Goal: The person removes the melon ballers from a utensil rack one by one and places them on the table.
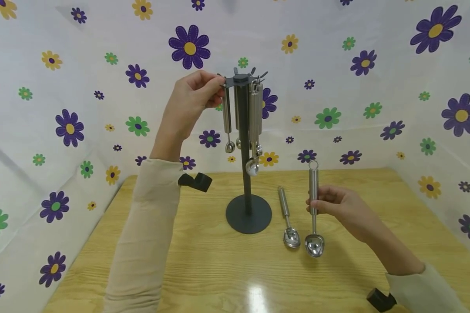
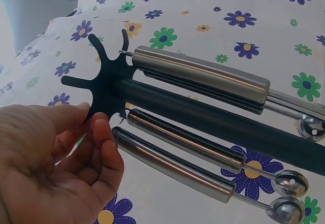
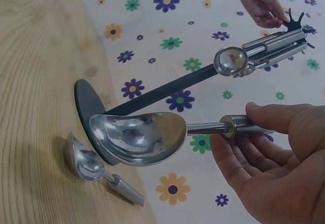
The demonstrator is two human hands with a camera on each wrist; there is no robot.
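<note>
A dark metal utensil stand (image 1: 246, 187) rises from a round base, with several steel-handled scoops (image 2: 177, 165) hanging from its hooked top. My left hand (image 1: 196, 98) pinches one arm of that top between thumb and fingers, beside a hanging handle; the left wrist view shows free hooks above it. In my right hand (image 1: 346, 213) is a steel ice cream scoop (image 3: 139, 137), gripped by its handle. It is upright above the table, bowl down and ring up. A second ice cream scoop (image 1: 291, 238) lies on the table between the stand and the held one.
The wooden table (image 1: 203, 265) carries the stand near its middle. Behind and at both sides hangs a white cloth (image 1: 297, 100) with purple, yellow and green flowers. A black wrist mount (image 1: 196, 181) juts from the left sleeve, close to the stand.
</note>
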